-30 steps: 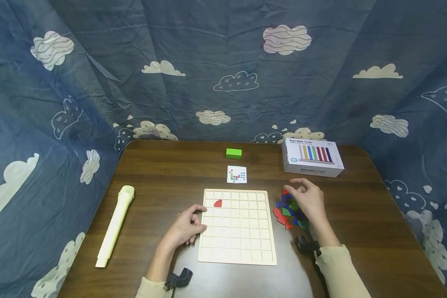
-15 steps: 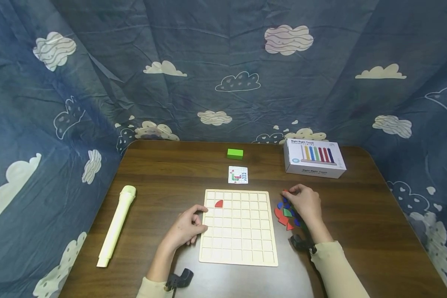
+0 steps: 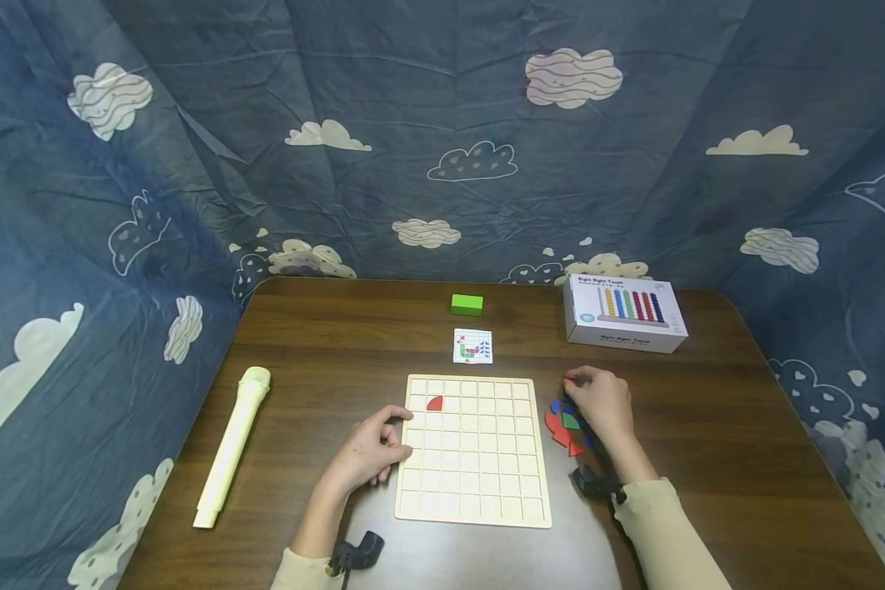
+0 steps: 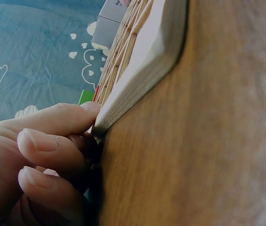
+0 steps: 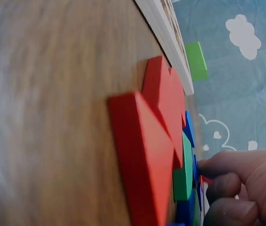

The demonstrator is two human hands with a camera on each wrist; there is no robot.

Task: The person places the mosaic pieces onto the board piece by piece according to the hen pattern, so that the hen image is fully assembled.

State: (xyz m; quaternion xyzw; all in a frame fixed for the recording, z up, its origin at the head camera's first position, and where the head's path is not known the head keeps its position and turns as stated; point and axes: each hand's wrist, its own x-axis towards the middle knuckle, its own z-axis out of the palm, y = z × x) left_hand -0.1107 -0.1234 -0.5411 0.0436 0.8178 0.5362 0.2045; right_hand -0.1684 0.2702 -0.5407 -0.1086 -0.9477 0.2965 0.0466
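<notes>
A pale wooden grid board [image 3: 475, 459] lies mid-table with a red quarter-circle tile [image 3: 434, 403] on it in the upper left. My left hand [image 3: 369, 447] touches the board's left edge with thumb and index finger set apart along it; the other fingers are bent below. To the right of the board, my right hand [image 3: 603, 403] pinches a small red tile [image 3: 569, 378] at the far end of a tile pile. Red tiles [image 5: 144, 155], a green tile [image 5: 183, 169] and blue tiles lie close by, partly hidden under this hand.
Behind the board lie a pattern card [image 3: 473, 347] and a green block [image 3: 467, 305]. A white toy box [image 3: 623, 314] stands at the back right. Along the left side lies a long cream tube [image 3: 232, 447]. A blue cloud-print cloth [image 3: 383, 197] hangs behind the table.
My right hand has come down on the far end of the pile, and its thumb and index finger have closed on a red tile. The left hand keeps its place at the board's edge.
</notes>
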